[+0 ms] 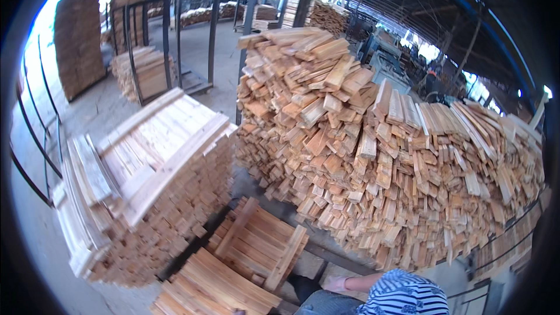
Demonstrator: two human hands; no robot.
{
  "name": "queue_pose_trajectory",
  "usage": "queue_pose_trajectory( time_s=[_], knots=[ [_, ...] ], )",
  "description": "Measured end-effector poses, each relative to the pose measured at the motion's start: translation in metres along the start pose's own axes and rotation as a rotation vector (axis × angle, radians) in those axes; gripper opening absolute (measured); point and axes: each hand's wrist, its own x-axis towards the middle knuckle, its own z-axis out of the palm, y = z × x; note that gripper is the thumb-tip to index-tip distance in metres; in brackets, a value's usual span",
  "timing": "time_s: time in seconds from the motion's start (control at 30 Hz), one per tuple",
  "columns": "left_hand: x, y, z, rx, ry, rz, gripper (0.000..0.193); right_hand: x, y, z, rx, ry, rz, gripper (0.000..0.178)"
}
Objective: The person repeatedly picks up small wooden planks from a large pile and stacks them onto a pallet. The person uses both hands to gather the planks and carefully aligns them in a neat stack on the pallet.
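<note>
Low in the head view, my right hand [335,283], in what looks like a pale pink glove, hangs beside my leg. A blue-and-white striped sleeve [405,293] covers my upper arm. The fingers are too small and blurred to read, and I see nothing held. My left hand is out of sight. Nearest to the right hand is a low stack of reddish-brown boards [224,283]. Behind it lies another layer of boards [262,236] with two crosswise battens [286,258] on top.
A tall heap of loose wood pieces [326,157] fills the middle and right. At left stands a stacked block of pale boards [163,233]. Beyond are dark metal posts [216,29], a metal frame [166,41], more stacks [81,41] and machinery [385,61].
</note>
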Motion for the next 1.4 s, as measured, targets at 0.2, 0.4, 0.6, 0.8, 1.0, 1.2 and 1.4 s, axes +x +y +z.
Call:
queue_pose_trajectory(
  time_s=[0.2,0.4,0.6,0.8,1.0,1.2,1.4],
  knots=[
    [-0.051,0.278,0.034,-0.057,-0.303,0.690,0.034,-0.065,-0.074,-0.183,0.449,0.420,-0.552,0.061],
    [0.048,0.381,0.014,0.079,-0.393,0.635,0.016,-0.110,-0.111,-0.497,0.737,1.402,-0.768,0.076],
    [0.143,0.639,-0.018,0.295,-0.017,0.919,0.017,-0.064,-0.027,-0.687,1.048,1.487,-0.213,0.071],
    [0.266,0.863,0.056,-0.980,-0.307,0.250,0.037,-0.032,-0.043,-0.730,0.971,1.302,0.022,0.087],
    [0.362,0.951,0.114,-1.140,-0.420,0.131,0.050,-0.024,-0.051,-0.725,0.994,1.359,-0.089,0.080],
    [0.331,0.986,0.155,-1.181,-0.432,0.040,0.046,-0.024,-0.056,-0.720,0.965,1.561,0.040,0.076],
    [0.319,0.992,0.160,-1.130,-0.206,0.147,0.047,-0.033,-0.039,-0.718,1.441,1.456,-0.361,0.079]
  ],
)
